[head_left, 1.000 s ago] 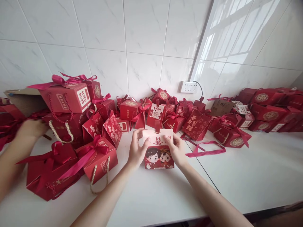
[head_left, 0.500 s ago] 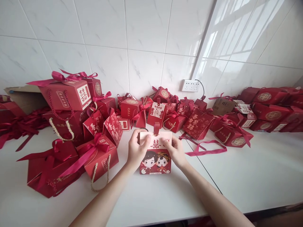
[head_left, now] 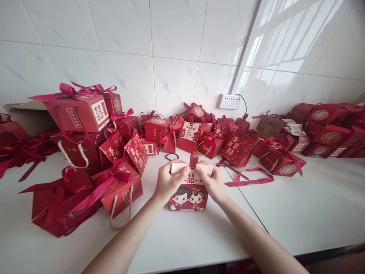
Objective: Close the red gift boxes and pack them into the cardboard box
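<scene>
A small pink and red gift box [head_left: 188,195] with a cartoon couple on its front stands on the white counter [head_left: 182,239]. My left hand [head_left: 168,182] grips its upper left corner, fingers curled over the top edge. My right hand [head_left: 212,182] pinches the top at the right, beside the small red loop [head_left: 194,160] that sticks up from the lid. The top flaps lie folded nearly flat.
Several red gift boxes with ribbons and rope handles [head_left: 88,160] pile up at the left and along the tiled wall. More red boxes [head_left: 322,133] line the right. A loose red ribbon [head_left: 248,178] and a dark ring [head_left: 172,156] lie beside the box. A wall socket [head_left: 229,101] sits behind.
The box came down from tilted to standing on the counter, and both hands folded its top flaps closed. Another person's hand at the far left has left the view.
</scene>
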Motion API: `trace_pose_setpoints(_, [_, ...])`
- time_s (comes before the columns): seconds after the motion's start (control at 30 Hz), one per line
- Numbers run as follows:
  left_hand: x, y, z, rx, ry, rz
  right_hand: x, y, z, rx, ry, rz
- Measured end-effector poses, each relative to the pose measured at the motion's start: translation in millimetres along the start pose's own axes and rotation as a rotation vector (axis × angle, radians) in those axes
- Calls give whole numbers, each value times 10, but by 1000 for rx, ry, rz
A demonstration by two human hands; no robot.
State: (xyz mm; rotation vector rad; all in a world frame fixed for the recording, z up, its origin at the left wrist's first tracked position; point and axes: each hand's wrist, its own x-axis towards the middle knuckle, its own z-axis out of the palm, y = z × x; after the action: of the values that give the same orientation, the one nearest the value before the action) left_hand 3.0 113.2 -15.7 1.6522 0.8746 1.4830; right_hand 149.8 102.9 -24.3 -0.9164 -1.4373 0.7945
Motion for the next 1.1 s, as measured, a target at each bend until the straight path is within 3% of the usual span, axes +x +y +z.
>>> trace_pose_setpoints(0.17, [-8, 11, 14, 1, 37, -50, 4, -7, -1, 1, -12, 15])
trace_pose_setpoints(0.87, [-17, 12, 0, 18, -26, -34, -4, -24, 0, 14, -28, 38])
trace_pose_setpoints(1.1, [-14, 44, 9, 8, -31, -41, 6, -28, 18, -35, 25, 55])
